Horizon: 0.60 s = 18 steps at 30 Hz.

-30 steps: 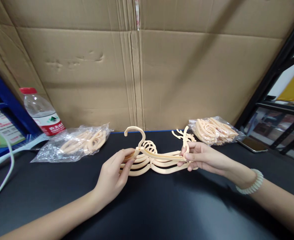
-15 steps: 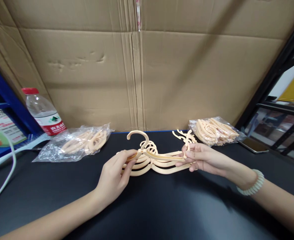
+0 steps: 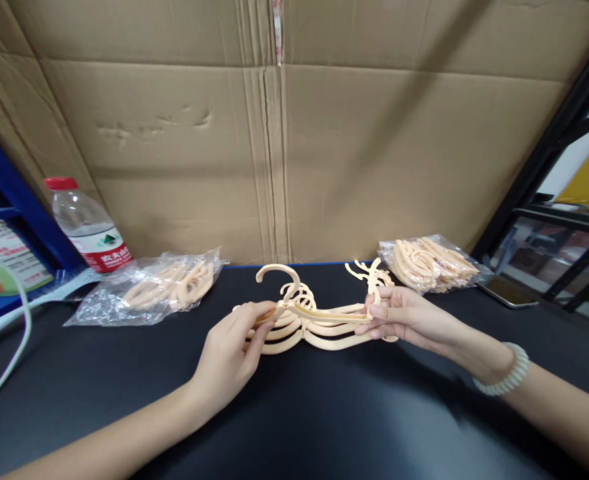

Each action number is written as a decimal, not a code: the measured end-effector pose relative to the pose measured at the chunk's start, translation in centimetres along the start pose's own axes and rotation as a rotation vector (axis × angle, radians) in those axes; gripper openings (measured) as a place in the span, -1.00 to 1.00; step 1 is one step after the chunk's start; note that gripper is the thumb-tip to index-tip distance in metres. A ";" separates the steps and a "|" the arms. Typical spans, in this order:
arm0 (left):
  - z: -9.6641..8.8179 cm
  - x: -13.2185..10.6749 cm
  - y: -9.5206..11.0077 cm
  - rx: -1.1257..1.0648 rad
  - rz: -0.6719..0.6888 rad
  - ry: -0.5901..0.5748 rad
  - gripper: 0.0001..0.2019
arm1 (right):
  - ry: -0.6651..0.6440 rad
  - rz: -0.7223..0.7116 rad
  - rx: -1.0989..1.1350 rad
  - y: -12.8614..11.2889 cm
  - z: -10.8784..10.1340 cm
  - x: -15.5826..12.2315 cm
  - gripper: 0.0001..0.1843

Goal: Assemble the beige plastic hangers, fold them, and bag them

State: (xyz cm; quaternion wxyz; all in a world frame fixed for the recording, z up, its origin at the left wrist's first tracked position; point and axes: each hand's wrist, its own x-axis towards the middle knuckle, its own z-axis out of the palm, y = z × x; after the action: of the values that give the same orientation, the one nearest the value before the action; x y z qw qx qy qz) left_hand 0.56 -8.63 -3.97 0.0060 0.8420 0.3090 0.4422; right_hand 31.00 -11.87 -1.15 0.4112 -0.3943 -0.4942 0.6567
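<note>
A cream plastic clothes hanger (image 3: 327, 315) is held above the table, its hook pointing up and to the left. My left hand (image 3: 231, 340) pinches the hanger's left arm between thumb and fingers, close to the centre. At the right arm's tip, my right hand (image 3: 409, 317) grips a small curved cream piece (image 3: 373, 277) against the hanger end. Whether the two are joined there is hidden by the fingers. Behind and below lie several similar hangers (image 3: 339, 343) in a row. Beyond my right hand are several loose thin curved pieces (image 3: 358, 273).
Clear plastic bags of cream hanger parts lie at the left (image 3: 169, 287) and the right (image 3: 437, 263). A red-capped bottle (image 3: 91, 230) stands at the back left, near a white cable (image 3: 27, 327). A phone (image 3: 507, 291) rests at the right. Cardboard (image 3: 174, 153) walls off the back.
The small curved piece in my right hand has tilted and shifted slightly left against the hanger's tip. My left hand keeps its hold on the hanger.
</note>
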 end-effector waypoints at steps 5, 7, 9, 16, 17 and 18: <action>0.0 -0.1 0.0 0.019 -0.001 -0.015 -0.83 | 0.072 -0.071 -0.033 0.2 0.3 0.2 -0.63; 0.0 -0.1 0.0 0.019 0.011 -0.015 -0.82 | 0.074 -0.078 -0.040 0.2 0.2 0.2 -0.62; 0.0 0.0 0.0 0.018 0.022 -0.005 -0.83 | 0.078 -0.069 -0.042 0.4 0.2 0.3 -0.61; 0.0 0.3 0.2 0.022 0.036 0.027 -0.87 | 0.047 -0.017 -0.001 0.8 -0.2 0.4 -0.62; 0.0 0.3 0.2 0.019 0.047 0.037 -0.87 | 0.038 -0.010 0.004 0.8 -0.2 0.4 -0.63; 0.0 0.3 0.2 0.016 0.060 0.048 -0.87 | 0.032 -0.001 0.007 0.8 -0.3 0.4 -0.63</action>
State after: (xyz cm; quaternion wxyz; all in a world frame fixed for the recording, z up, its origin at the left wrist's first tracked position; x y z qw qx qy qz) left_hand 0.78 -8.68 -3.66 -0.0215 0.8401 0.2873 0.4595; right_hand 31.01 -11.51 -2.00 0.4206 -0.4030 -0.4856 0.6519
